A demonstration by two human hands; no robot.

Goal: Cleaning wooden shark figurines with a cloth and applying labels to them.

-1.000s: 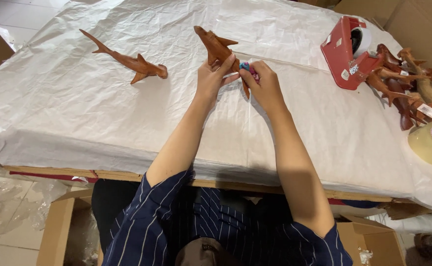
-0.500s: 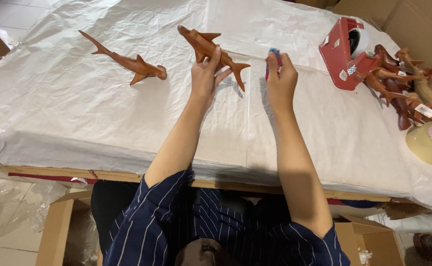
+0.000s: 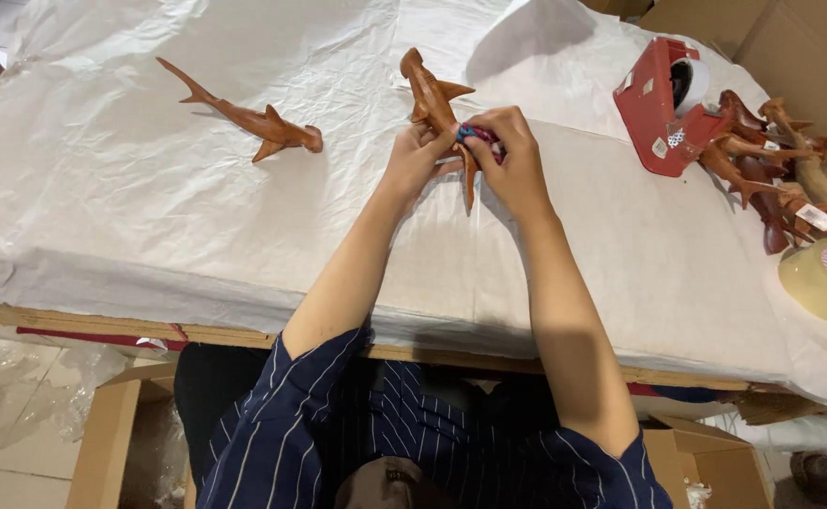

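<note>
We see a worktop (image 3: 149,236) spread with crumpled white paper, cardboard boxes below. At its middle, our left hand (image 3: 416,155) grips a reddish-brown carved wooden shark (image 3: 429,94); our right hand (image 3: 512,155) pinches a small blue-and-pink object (image 3: 473,133) against it.

A table (image 3: 196,320) covered in white wrapping paper (image 3: 149,207) carries everything. Well left of the grip lies a wooden shark (image 3: 253,118). To the right stand a red tape dispenser (image 3: 658,108), a pile of wooden carvings (image 3: 771,165) and a tape roll (image 3: 823,278).
</note>
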